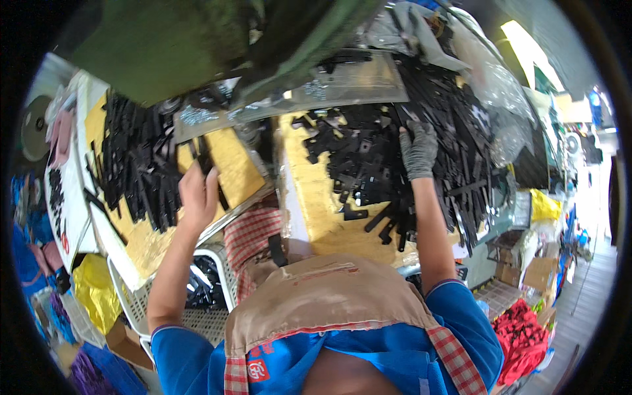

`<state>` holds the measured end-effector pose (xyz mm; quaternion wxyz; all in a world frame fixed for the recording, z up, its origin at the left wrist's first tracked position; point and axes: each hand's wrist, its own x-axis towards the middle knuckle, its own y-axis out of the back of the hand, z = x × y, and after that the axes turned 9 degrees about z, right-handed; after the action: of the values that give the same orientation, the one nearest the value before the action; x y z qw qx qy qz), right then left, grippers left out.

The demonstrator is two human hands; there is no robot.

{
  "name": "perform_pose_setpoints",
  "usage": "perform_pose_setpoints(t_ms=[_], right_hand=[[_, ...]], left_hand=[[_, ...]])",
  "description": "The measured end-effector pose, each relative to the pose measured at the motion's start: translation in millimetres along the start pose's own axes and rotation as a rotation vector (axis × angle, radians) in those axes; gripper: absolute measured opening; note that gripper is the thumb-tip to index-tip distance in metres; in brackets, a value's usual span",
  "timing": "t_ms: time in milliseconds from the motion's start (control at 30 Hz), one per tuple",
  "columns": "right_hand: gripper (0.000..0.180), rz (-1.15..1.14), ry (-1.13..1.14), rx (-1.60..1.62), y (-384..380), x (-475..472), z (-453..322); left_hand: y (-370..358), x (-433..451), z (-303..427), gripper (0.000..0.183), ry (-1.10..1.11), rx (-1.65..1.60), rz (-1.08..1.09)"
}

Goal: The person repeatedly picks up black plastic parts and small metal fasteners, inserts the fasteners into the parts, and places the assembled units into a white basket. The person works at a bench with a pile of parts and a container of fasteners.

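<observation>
My bare left hand [198, 195] is over the left board, its fingers closed around narrow black strips [201, 150] that stick out past the fingertips. Beside it on the left lies a heap of long black strips [143, 163]. My right hand [418, 153], in a grey glove, rests on the black parts at the right. Its fingertips are partly lost among the dark pieces, so its grip is unclear. To its left spread small flat black brackets [363, 148] with holes; to its right lies a dense pile of long black strips [461, 148].
A clear plastic sheet [355, 81] and a large green machine body [173, 44] stand beyond the boards. A white plastic basket [207, 321] holding dark parts is below my left arm. Clear plastic bags [486, 64] sit at the far right. Cartons [540, 274] line the floor.
</observation>
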<state>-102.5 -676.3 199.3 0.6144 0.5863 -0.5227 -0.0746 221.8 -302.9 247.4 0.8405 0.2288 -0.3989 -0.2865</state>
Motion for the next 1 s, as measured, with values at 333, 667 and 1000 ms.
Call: perform_pose_setpoints(t_ms=[333, 667, 1000], right_hand=[[0.023, -0.134, -0.162, 0.231, 7, 2, -3], [0.025, -0.147, -0.353, 0.346, 44, -25, 51], [0.021, -0.414, -0.199, 0.992, 73, -40, -189]], left_hand=[[-50, 49, 38, 0.038, 0.898, -0.818, -0.118], [-63, 37, 22, 0.036, 1.034, -0.880, -0.107], [-13, 72, -115, 0.049, 0.537, 0.125, 0.686]])
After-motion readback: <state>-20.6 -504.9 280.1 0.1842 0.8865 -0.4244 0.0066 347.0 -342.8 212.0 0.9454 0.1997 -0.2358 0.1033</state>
